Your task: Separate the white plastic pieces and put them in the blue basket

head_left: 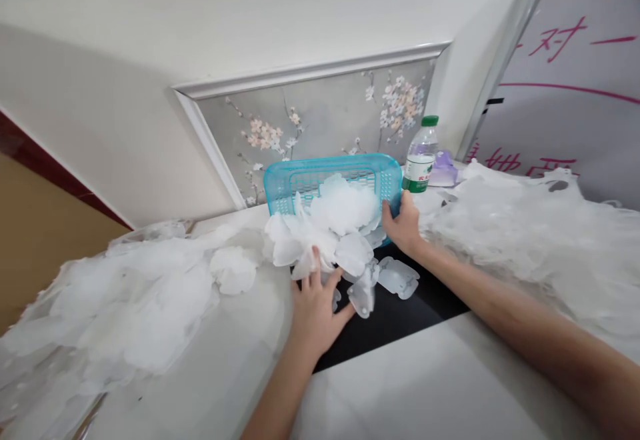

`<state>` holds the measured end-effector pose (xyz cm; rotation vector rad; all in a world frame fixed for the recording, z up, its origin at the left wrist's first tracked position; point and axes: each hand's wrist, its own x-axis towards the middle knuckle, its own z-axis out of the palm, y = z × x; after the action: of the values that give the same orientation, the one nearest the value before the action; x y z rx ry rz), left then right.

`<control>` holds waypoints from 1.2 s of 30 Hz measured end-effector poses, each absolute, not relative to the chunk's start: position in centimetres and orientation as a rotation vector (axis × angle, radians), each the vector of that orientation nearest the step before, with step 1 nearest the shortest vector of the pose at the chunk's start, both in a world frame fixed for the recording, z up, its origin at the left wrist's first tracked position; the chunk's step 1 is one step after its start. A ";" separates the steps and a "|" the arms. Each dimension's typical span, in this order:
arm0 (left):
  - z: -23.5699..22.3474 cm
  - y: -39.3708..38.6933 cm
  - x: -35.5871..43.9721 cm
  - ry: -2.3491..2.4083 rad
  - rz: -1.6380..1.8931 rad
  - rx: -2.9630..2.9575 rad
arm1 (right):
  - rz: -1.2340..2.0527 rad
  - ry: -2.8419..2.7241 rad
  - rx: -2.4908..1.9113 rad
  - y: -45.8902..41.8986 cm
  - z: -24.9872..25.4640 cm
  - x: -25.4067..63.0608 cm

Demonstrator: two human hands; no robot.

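A blue plastic basket (280, 177) stands tipped on its side, its opening toward me. Translucent white plastic pieces (345, 207), thin and scallop-edged, spill from it onto a black mat (395, 313). My right hand (403, 223) grips the basket's right end, thumb on the inner side. With fingers spread, my left hand (317, 307) lies against the front of the spilled pieces. One loose piece (399, 277) rests on the mat between the hands.
Big heaps of similar white pieces lie at the left (135, 307) and right (540, 240). A green-capped water bottle (421, 157) and a purple packet (443, 170) stand behind the basket. The framed floral panel (320, 113) and a whiteboard (575, 87) bound the table.
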<state>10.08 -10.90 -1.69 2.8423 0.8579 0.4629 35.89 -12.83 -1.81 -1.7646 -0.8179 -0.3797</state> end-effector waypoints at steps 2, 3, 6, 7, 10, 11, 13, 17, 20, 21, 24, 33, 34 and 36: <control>-1.7 -10.6 10.6 0.903 0.465 2.856 | -0.380 -0.811 -1.791 -12.8 -1.7 35.8; -1.7 -10.4 10.6 0.924 0.482 2.859 | -0.378 -0.807 -1.806 -12.9 -1.6 35.7; -1.6 -10.3 10.1 1.045 0.576 2.842 | -0.359 -0.806 -1.848 -13.3 -1.4 35.7; -1.6 -10.4 10.0 1.093 0.621 2.825 | -0.347 -0.809 -1.858 -13.4 -1.2 35.6; -1.6 -10.7 10.0 1.171 0.781 2.740 | -0.332 -0.827 -1.897 -13.8 -0.5 35.5; -1.6 -10.8 10.0 1.185 0.842 2.694 | -0.344 -0.842 -1.916 -14.0 -0.1 35.5; -1.6 -10.7 10.0 1.223 0.943 2.566 | -0.383 -0.940 -1.940 -14.4 0.7 35.4; -1.7 -10.1 9.8 1.321 0.941 2.321 | -0.330 -1.359 -1.882 -14.9 2.1 35.5; -1.8 -10.0 9.7 1.335 0.886 2.318 | -0.204 -1.486 -1.866 -14.9 2.0 35.3; -1.8 -10.1 9.7 1.324 0.863 2.362 | -0.183 -1.481 -1.872 -14.8 1.7 35.3; -1.8 -10.6 9.6 1.208 0.714 2.578 | -0.236 -1.326 -1.910 -14.3 0.7 35.2; -1.6 -10.5 9.5 1.166 0.501 2.593 | -0.338 -0.918 -1.895 -9.6 4.3 37.4; -1.6 -10.4 9.5 1.161 0.516 2.589 | -0.312 -0.914 -1.885 -8.6 4.7 37.5; -1.7 -10.4 9.4 1.151 0.535 2.577 | -0.238 -0.901 -1.869 -6.4 5.3 37.5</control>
<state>9.43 -10.45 -1.70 2.5772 1.1506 0.5349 37.54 -6.36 5.33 -1.8687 -0.9006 -0.2380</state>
